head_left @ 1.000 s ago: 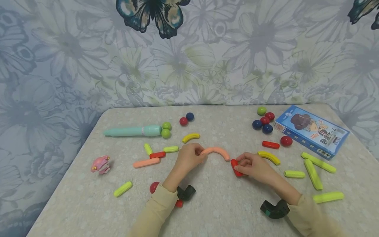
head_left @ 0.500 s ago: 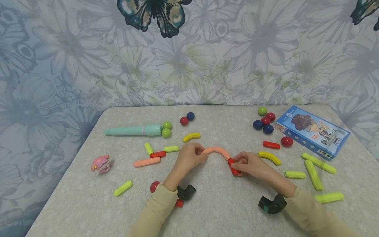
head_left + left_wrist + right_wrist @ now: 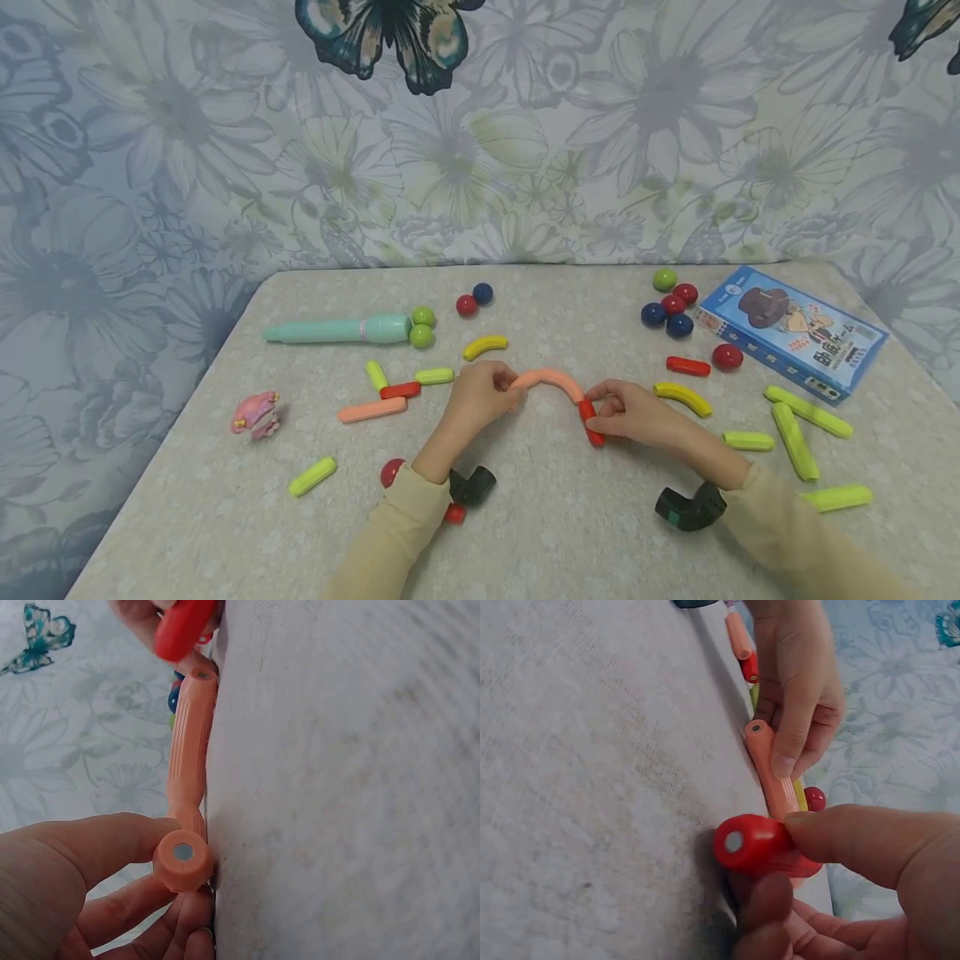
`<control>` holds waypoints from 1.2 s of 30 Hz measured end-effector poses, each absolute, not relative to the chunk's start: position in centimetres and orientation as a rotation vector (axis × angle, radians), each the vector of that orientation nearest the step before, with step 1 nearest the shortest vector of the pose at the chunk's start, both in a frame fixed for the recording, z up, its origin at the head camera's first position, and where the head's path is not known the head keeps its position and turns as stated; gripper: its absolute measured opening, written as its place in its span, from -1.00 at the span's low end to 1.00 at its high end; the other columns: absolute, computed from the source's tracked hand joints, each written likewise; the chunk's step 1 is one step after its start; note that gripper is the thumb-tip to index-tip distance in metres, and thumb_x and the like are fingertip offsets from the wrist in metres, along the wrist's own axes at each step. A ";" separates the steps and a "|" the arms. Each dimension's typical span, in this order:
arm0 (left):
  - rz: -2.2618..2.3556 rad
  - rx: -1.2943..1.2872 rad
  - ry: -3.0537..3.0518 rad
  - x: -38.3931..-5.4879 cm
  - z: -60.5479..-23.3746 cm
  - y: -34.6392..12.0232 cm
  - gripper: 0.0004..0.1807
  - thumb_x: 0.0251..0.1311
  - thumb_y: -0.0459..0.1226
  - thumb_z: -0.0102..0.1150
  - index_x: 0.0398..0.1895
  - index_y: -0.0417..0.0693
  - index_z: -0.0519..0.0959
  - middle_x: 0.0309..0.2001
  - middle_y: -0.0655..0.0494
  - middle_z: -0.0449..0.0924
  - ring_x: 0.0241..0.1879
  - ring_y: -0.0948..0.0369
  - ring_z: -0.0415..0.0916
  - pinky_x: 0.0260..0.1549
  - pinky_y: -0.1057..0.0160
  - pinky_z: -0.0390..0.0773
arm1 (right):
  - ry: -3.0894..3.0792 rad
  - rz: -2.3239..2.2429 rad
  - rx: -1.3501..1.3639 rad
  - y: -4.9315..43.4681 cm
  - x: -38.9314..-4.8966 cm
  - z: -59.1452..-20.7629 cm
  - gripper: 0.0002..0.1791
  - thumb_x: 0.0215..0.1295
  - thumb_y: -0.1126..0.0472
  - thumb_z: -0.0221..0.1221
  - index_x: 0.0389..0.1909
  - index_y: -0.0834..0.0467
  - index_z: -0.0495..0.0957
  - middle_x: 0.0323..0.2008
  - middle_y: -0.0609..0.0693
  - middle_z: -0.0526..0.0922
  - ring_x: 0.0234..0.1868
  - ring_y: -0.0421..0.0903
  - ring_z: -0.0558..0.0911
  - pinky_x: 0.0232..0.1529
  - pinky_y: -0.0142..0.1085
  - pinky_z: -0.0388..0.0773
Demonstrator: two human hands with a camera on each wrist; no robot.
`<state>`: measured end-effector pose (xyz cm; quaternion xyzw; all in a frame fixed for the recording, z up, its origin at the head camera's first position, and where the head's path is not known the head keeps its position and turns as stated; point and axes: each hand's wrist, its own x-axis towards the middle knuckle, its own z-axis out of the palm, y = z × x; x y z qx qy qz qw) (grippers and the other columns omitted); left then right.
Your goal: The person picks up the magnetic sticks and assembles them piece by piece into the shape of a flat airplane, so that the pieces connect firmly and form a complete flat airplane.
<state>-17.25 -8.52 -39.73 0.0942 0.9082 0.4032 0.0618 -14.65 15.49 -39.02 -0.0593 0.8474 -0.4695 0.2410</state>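
Observation:
My left hand point(image 3: 480, 396) pinches the left end of a curved orange magnetic stick point(image 3: 551, 379), which arches across the tabletop. The left wrist view shows a grey metal disc in its near end, with the thumb and fingers around it. My right hand point(image 3: 637, 412) pinches a short red magnetic stick point(image 3: 590, 421) between thumb and fingers. In the head view, its upper end is right at the orange stick's right end. A grey disc shows in the red stick's near end in the right wrist view.
A yellow curved stick point(image 3: 681, 398) and several lime sticks point(image 3: 793, 442) lie right. Balls sit near a blue box point(image 3: 795, 329). At left are a mint wand-like object point(image 3: 337, 331), a pink figurine point(image 3: 257, 415) and a straight orange stick point(image 3: 372, 410).
My right hand has moved slightly left, bringing the red stick from beside the orange stick's right end up against it. The left hand has stayed in place.

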 end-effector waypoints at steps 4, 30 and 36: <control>1.215 0.267 2.735 -17.3 -39.8 -8.5 -0.87 0.06 -0.29 0.28 -0.31 -0.11 0.65 -0.57 0.20 0.51 -0.60 0.29 0.41 -0.60 0.34 0.38 | 2.261 -1.403 -0.266 16.7 -13.8 -39.3 -0.56 0.22 0.26 0.21 0.07 0.36 0.40 -0.41 0.06 0.53 -0.44 -0.07 0.50 -0.42 -0.33 0.45; 1.195 0.248 2.757 -17.2 -39.6 -8.6 -0.85 0.07 -0.28 0.29 -0.30 -0.13 0.65 -0.53 0.18 0.50 -0.57 0.27 0.42 -0.57 0.32 0.39 | 2.744 -1.119 -0.216 15.4 -12.2 -39.5 -0.67 0.10 0.16 0.34 -0.17 0.24 0.54 -0.49 -0.06 0.51 -0.50 -0.13 0.42 -0.49 -0.35 0.40; 1.218 0.239 2.733 -17.3 -39.7 -8.7 -0.84 0.07 -0.26 0.29 -0.29 -0.13 0.65 -0.56 0.19 0.52 -0.58 0.26 0.41 -0.59 0.32 0.38 | 2.438 -1.305 -0.076 15.1 -13.2 -39.8 -0.62 0.17 0.12 0.28 -0.10 0.31 0.55 -0.49 -0.02 0.55 -0.52 -0.12 0.47 -0.49 -0.33 0.44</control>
